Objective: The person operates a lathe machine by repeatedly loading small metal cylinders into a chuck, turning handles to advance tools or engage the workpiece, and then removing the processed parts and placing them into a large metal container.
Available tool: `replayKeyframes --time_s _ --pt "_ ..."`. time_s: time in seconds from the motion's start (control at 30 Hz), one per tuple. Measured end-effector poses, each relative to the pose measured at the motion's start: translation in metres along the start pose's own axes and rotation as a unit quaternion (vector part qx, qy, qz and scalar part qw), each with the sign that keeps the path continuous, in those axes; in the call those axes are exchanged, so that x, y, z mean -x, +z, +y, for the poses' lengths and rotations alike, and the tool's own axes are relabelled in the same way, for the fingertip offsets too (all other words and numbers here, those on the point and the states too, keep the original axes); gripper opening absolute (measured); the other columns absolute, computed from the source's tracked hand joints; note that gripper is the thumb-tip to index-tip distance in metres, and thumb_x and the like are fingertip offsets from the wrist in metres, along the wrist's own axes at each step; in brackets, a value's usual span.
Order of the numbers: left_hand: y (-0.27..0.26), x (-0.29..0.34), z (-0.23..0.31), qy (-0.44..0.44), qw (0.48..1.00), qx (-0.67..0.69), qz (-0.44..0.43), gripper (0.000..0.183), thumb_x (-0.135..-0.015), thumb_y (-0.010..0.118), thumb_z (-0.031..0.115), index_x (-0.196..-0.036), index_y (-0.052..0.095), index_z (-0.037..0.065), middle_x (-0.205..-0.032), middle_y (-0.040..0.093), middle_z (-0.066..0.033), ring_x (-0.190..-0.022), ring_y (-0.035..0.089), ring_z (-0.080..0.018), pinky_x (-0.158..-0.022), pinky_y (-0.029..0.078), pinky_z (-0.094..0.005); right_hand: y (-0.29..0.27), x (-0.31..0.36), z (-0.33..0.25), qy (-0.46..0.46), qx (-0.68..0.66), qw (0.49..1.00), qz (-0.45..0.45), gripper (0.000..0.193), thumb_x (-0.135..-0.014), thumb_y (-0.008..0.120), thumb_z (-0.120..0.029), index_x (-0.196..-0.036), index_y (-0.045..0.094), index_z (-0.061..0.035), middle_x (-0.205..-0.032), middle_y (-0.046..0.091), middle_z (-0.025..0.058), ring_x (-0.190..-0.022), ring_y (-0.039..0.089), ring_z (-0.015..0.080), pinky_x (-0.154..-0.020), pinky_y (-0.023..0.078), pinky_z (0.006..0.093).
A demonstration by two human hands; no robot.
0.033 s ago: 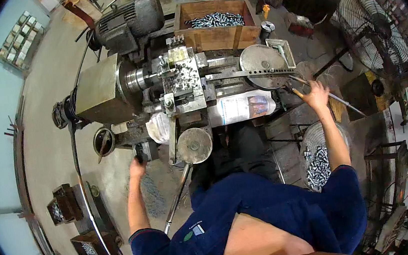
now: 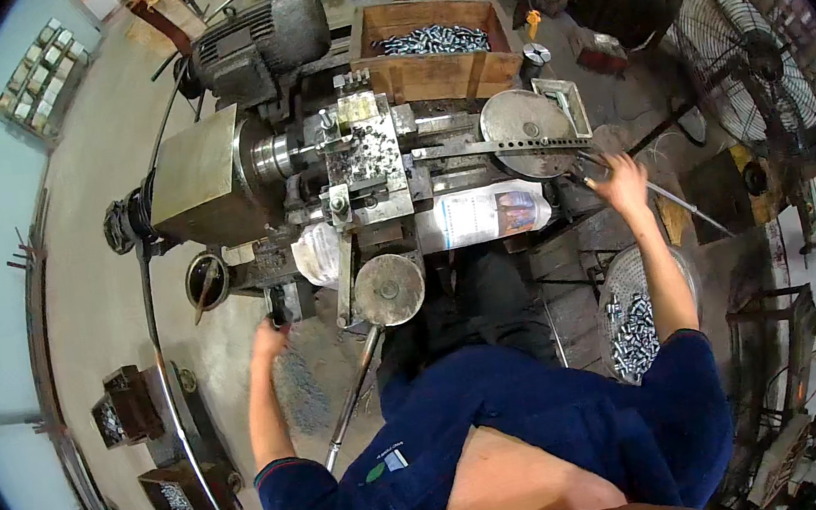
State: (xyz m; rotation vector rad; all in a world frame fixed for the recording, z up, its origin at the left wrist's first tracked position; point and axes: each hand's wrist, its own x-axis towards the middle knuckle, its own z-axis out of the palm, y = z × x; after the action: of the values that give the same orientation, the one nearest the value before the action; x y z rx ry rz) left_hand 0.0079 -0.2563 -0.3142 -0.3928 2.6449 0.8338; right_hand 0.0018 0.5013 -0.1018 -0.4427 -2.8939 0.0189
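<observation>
My left hand [image 2: 270, 339] is low beside the machine's front left corner, its fingers curled at a small dark part [image 2: 276, 310]. What the fingers hold there is too dark to make out. On the right, my right hand [image 2: 624, 182] lies over a slanted metal lever rod [image 2: 686, 207], thumb and fingers either side of it. The lathe-like machine [image 2: 366, 154] stands before me, with dark chips on its metal slide block. A round plate [image 2: 524, 126] with a perforated bar [image 2: 476, 148] sits left of my right hand; a smaller round plate [image 2: 390, 290] is nearer me.
A wooden box [image 2: 438, 75] of small metal pieces stands behind the machine. Beside my right forearm is a basket [image 2: 676, 270] of similar pieces. A fan [image 2: 748, 55] stands far right, a motor [image 2: 263, 45] far left. A long handle [image 2: 356, 397] slants toward me.
My left hand has shifted slightly left and down, showing more of the dark part. My right hand has moved a little left on the rod, which has tilted slightly.
</observation>
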Motion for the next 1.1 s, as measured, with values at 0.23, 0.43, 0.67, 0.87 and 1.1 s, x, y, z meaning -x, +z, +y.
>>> replayKeyframes --time_s 0.23,0.43,0.67,0.87,1.1 --pt "-0.178 0.057 0.060 0.099 0.981 0.108 0.128 0.036 -0.084 0.057 0.015 -0.113 0.055 -0.005 -0.079 0.064 -0.0145 -0.059 0.060 -0.0167 -0.056 0.049 -0.0298 -0.081 -0.056 -0.275 -0.435 -0.276 0.853 0.079 0.043 -0.056 0.068 -0.015 -0.097 0.064 -0.0056 -0.112 0.057 0.0144 -0.116 0.047 0.0307 -0.103 0.031 0.0464" --pt "-0.260 0.138 -0.035 0.009 0.923 -0.059 0.380 0.036 -0.086 0.055 0.026 -0.107 0.058 -0.003 -0.084 0.065 -0.0168 -0.073 0.063 -0.0270 -0.063 0.050 -0.0383 -0.078 -0.056 -0.441 -0.495 -0.023 0.868 -0.029 0.029 -0.053 0.064 -0.024 -0.077 0.069 -0.0089 -0.093 0.063 0.0140 -0.100 0.055 0.0278 -0.107 0.022 0.0452" --pt "-0.153 0.188 0.044 -0.180 0.902 -0.134 0.368 0.053 -0.076 0.060 0.051 -0.095 0.060 0.001 -0.086 0.063 -0.0207 -0.081 0.060 -0.0402 -0.072 0.047 -0.0457 -0.061 -0.063 -0.447 -0.512 0.024 0.853 -0.094 0.036 -0.064 0.067 -0.038 -0.089 0.070 -0.0126 -0.090 0.068 0.0076 -0.090 0.063 0.0237 -0.105 0.023 0.0464" --pt "-0.130 0.193 0.080 -0.141 0.912 -0.101 0.372 0.047 -0.072 0.065 0.041 -0.094 0.058 0.000 -0.086 0.062 -0.0224 -0.082 0.059 -0.0406 -0.071 0.046 -0.0469 -0.064 -0.060 -0.448 -0.495 0.041 0.865 -0.073 0.028 -0.065 0.063 -0.033 -0.085 0.070 -0.0141 -0.089 0.067 0.0078 -0.095 0.060 0.0251 -0.107 0.019 0.0467" --pt "-0.171 0.183 0.078 -0.041 0.982 0.025 0.181 0.031 -0.077 0.067 0.021 -0.084 0.054 -0.005 -0.061 0.058 -0.0153 -0.051 0.061 -0.0233 -0.049 0.047 -0.0352 -0.082 -0.060 -0.423 -0.449 -0.014 0.893 0.028 0.024 -0.055 0.060 -0.025 -0.068 0.070 -0.0068 -0.072 0.065 0.0106 -0.085 0.059 0.0274 -0.108 0.017 0.0457"
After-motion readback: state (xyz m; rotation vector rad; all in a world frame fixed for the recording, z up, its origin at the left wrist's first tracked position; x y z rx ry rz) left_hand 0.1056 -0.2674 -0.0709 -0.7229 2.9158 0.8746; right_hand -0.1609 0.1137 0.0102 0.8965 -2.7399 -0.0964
